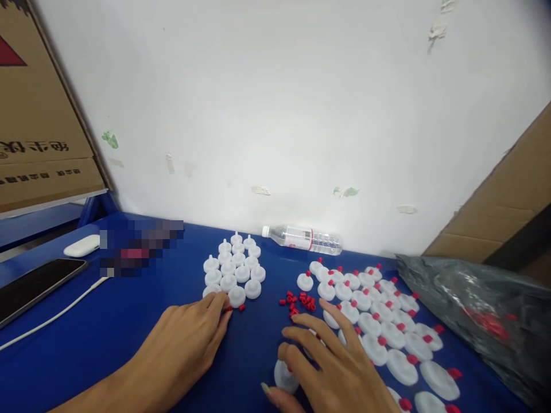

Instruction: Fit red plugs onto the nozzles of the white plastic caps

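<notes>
My left hand (pixel 189 335) rests at the near edge of a group of white round plastic caps with upright nozzles (pixel 228 282). Its thumb and index finger are pinched together with a small red cap (pixel 228 308) showing between the tips; another red cap (pixel 241 307) lies just beside them. My right hand (pixel 331 358) hovers with fingers spread and curved over the nearer white pieces. Below its fingers and thumb sits a white nozzle cap (pixel 284 377) with a red tip, partly hidden. Loose red caps (pixel 305 300) lie beyond the right fingertips.
Many white pieces with red tips (pixel 381 321) spread over the right side of the blue table (pixel 142 298). A plastic bottle (pixel 303 238) lies along the wall. A dark plastic bag (pixel 482 321) is at right; a phone (pixel 38 284), white case (pixel 81 245) and cable (pixel 55 321) at left.
</notes>
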The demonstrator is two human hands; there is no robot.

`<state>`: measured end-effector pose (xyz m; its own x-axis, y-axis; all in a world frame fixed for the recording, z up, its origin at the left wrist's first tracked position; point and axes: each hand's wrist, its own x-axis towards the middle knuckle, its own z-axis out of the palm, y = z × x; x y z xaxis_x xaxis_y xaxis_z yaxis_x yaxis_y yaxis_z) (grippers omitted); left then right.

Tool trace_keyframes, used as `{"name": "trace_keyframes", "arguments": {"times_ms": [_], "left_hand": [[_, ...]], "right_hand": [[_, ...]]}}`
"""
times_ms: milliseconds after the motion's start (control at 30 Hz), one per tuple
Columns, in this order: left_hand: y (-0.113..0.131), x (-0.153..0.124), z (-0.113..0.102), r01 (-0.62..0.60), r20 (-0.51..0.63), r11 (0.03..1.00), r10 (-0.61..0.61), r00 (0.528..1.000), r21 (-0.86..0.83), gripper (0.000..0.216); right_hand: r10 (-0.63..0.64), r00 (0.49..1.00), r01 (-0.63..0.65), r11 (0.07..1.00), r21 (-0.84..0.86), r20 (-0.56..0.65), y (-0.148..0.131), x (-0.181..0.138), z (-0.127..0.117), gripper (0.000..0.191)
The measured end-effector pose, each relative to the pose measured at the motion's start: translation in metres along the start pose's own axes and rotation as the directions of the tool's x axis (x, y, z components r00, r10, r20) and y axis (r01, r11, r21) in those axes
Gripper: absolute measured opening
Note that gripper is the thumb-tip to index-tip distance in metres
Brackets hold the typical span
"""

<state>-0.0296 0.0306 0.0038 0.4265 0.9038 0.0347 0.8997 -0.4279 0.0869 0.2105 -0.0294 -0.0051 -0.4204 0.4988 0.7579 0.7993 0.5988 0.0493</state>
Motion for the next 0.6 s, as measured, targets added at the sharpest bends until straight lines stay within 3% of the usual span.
{"name": "trace_keyframes", "arguments": {"times_ms": [100, 200, 333, 467, 600], "left_hand": [[0.002, -0.003, 0.001, -0.022, -0.026, 0.999, 0.022, 0.999, -0.026, 0.031], [0.004, -0.007, 0.002, -0.069, -0.139, 0.995, 0.058, 0.989, -0.07, 0.026], [0.007, -0.011, 0.002, -0.209, -0.321, 0.968, 0.156, 0.934, -0.138, 0.018], [0.008, -0.012, 0.0, -0.287, -0.361, 0.946, 0.219, 0.907, -0.149, 0.014], [0.009, -0.013, 0.001, -0.321, -0.376, 0.934, 0.245, 0.894, -0.155, 0.016]], "right_hand": [[-0.015, 0.997, 0.017, 1.0, -0.022, 0.077, 0.004, -0.003, -0.003, 0.027], [0.004, 0.986, 0.01, 0.996, -0.085, 0.165, 0.01, -0.009, -0.005, 0.014], [0.052, 0.983, -0.033, 0.993, -0.111, 0.173, 0.013, -0.01, -0.009, 0.014], [0.129, 0.985, -0.126, 0.991, -0.032, 0.116, 0.014, -0.001, -0.015, 0.013], [0.179, 0.974, -0.171, 0.983, -0.072, 0.141, 0.022, 0.001, -0.019, 0.026]]}}
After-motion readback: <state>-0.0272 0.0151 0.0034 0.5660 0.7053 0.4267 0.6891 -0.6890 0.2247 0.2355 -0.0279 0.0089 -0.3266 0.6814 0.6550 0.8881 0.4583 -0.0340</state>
